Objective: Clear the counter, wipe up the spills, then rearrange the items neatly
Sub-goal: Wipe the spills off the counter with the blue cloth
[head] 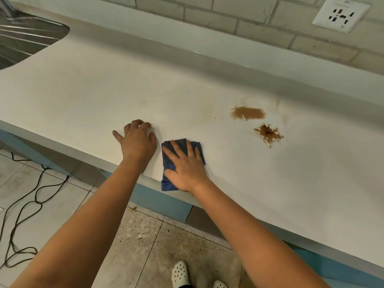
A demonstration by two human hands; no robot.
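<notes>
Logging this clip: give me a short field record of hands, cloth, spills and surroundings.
left hand: rests on the counter, holds nothing
right hand: flat, pressing the cloth
cloth: blue, folded, at the counter's front edge
spills: two brown patches, smooth one farther back, speckled one nearer, both right of the cloth, unwiped
sink: far left
socket: on the wall, top right

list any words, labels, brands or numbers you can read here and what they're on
No text can be read.
Wall socket: small marks along its top and bottom edges, too small and blurred to read.
Blue cloth, counter and white shoes: no print visible.
</notes>
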